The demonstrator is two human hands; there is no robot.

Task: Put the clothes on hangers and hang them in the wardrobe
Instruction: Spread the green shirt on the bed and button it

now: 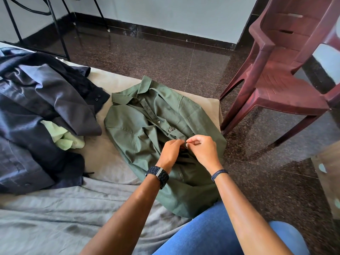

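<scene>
A dark green button-up shirt (139, 126) lies front up on the bed, collar pointing away from me. Two of its upper buttons look fastened. My left hand (170, 151) and my right hand (201, 149) meet at the shirt's front placket, about midway down. Both pinch the fabric there with fingertips close together, as if at a button. A bit of something reddish shows in the gap under my fingers. No hanger or wardrobe is in view.
A heap of dark navy clothes (42, 111) with a pale green garment (64, 137) under it lies on the bed's left. The bed (73, 208) has a grey sheet. Stacked maroon plastic chairs (287, 70) stand on the dark floor at right. Black metal legs (58, 30) stand behind.
</scene>
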